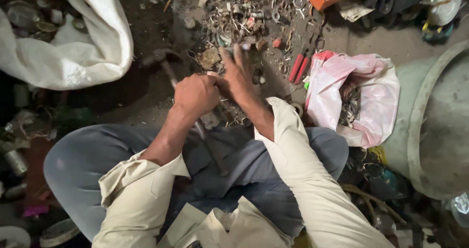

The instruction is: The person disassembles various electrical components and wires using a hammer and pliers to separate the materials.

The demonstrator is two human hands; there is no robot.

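The left hand (196,95) grips a hammer (166,67) by its handle — the right hand (239,74) reaches flat-fingered, holding nothing, into scattered metal scrap (239,18).

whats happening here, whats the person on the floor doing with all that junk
A person sits on the floor with a heap of small metal scrap in front of them. The left hand grips a hammer by its handle, head resting low near the ground. The right hand reaches flat into the scrap, fingers stretched out. Red-handled pliers lie beside a pink bag of metal bits; a white sack sits on the left.
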